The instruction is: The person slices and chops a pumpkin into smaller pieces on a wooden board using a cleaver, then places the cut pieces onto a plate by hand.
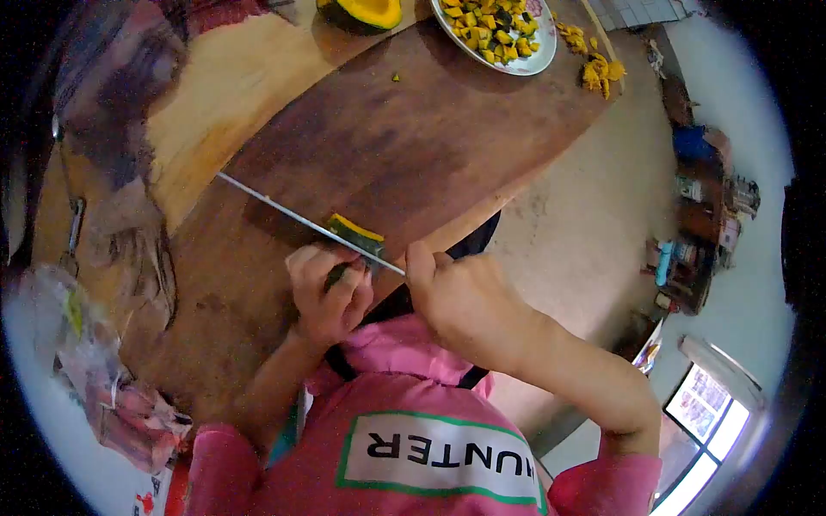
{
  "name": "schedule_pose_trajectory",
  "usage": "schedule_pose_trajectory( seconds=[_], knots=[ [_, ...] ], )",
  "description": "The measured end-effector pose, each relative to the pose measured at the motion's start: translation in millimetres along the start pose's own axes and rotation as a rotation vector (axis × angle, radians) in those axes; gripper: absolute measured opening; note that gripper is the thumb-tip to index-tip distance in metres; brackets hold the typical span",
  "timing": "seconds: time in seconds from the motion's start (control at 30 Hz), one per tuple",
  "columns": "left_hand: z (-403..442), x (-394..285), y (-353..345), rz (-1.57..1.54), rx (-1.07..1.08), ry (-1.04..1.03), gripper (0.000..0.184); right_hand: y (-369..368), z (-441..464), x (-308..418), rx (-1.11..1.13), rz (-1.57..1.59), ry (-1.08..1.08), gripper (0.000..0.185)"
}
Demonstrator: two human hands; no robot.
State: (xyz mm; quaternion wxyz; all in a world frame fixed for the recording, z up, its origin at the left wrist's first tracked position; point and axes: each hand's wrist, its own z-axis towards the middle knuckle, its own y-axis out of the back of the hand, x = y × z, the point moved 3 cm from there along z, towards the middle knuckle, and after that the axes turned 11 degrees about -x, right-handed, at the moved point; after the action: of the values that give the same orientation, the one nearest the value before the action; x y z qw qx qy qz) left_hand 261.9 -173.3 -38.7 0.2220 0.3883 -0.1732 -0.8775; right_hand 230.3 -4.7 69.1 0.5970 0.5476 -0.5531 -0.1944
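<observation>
My left hand (331,292) is closed around a wedge of pumpkin (354,230) with dark green skin and a yellow-orange edge, near the table's front edge. My right hand (460,301) is wrapped around the handle end of a long thin knife (284,208); the fingers hide the handle. The blade runs to the left across the pumpkin wedge, just above my left fingers, its tip pointing to the far left. Whether the blade has entered the flesh, I cannot tell.
A white plate (544,53) holding diced pumpkin (495,30) stands at the back, beside scraped pulp (600,73). A cut pumpkin half (366,12) lies to its left. Cloths (138,241) and a plastic bag (86,335) lie at left. The wooden table's (551,159) edge runs along the right.
</observation>
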Motion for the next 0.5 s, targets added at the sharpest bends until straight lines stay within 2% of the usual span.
schedule_pose_trajectory(
  seconds=[0.13,0.43,0.5],
  knots=[
    [-2.3,-1.7,-1.4,-0.041,-0.030,0.035,0.033,4.7,2.4,6.2,0.039,0.029,-0.065,0.028],
    [-12.8,1.5,0.5,-0.006,-0.005,0.083,0.032,9.7,9.5,13.6,0.218,-0.029,-0.090,0.033],
    [-15.4,2.0,0.0,0.005,-0.017,0.072,0.034,5.9,10.4,10.6,0.186,-0.033,-0.073,0.033]
  ],
)
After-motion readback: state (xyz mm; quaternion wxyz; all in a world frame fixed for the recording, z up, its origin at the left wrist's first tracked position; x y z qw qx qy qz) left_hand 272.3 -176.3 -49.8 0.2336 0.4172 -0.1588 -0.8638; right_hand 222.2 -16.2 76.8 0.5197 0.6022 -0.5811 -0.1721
